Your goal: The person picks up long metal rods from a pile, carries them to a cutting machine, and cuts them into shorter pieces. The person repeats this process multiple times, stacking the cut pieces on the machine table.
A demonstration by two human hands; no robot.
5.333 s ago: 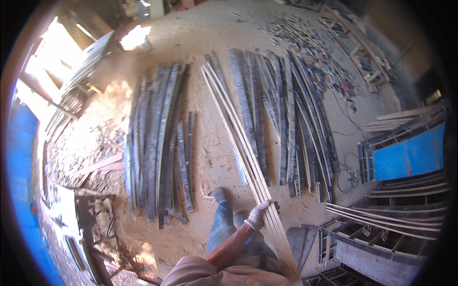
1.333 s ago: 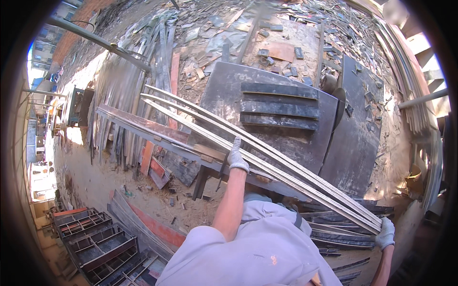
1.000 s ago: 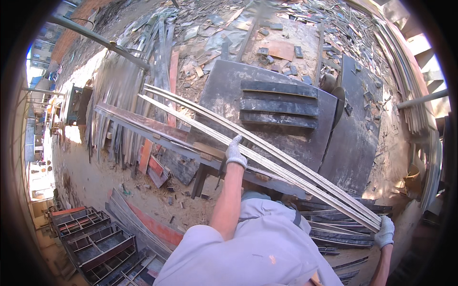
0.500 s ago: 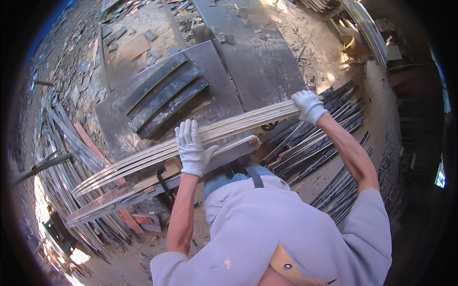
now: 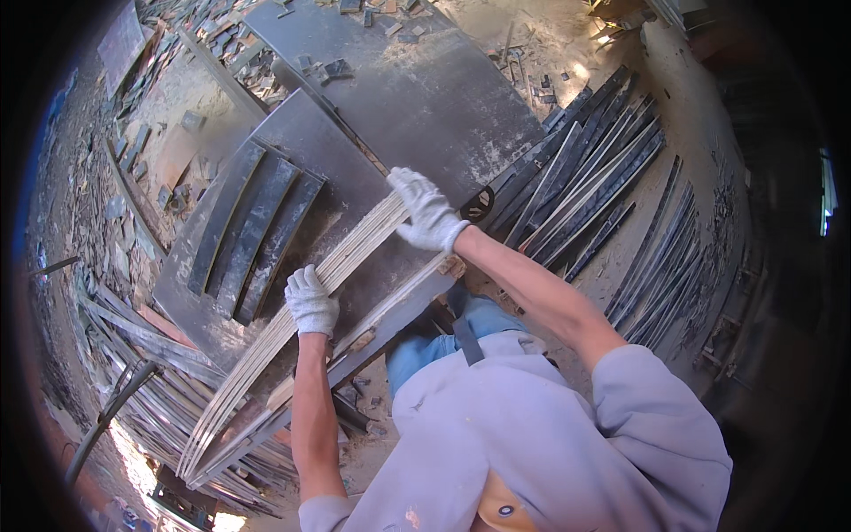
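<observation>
A bundle of long, slightly curved plywood strips [image 5: 362, 247] stands on edge, pale layered sides up, across the dark worktable [image 5: 479, 111]. My right hand [image 5: 428, 213], in a whitish knit glove, holds the bundle's far right end, fingers over its tip. Partway along, my left hand [image 5: 312, 303], gloved alike, grips the strips with its fingers bent over them; its thumb is hard to make out. Beyond the bundle, several dark-faced curved strips [image 5: 257, 235] lie side by side on the table. The bundle's near left end reaches past my left forearm.
Dark offcut strips [image 5: 589, 168] are heaped on the ground to the right, with more long strips [image 5: 660, 257] beside them. Bent strips [image 5: 146, 355] pile up at the left, near a dark metal bar [image 5: 115, 412]. Small scraps [image 5: 337, 69] lie on the table's far part.
The bundle has turned, its right end farther left and its left end nearer me. My right hand moved left with it. My left hand's spread fingers have bent over the strips.
</observation>
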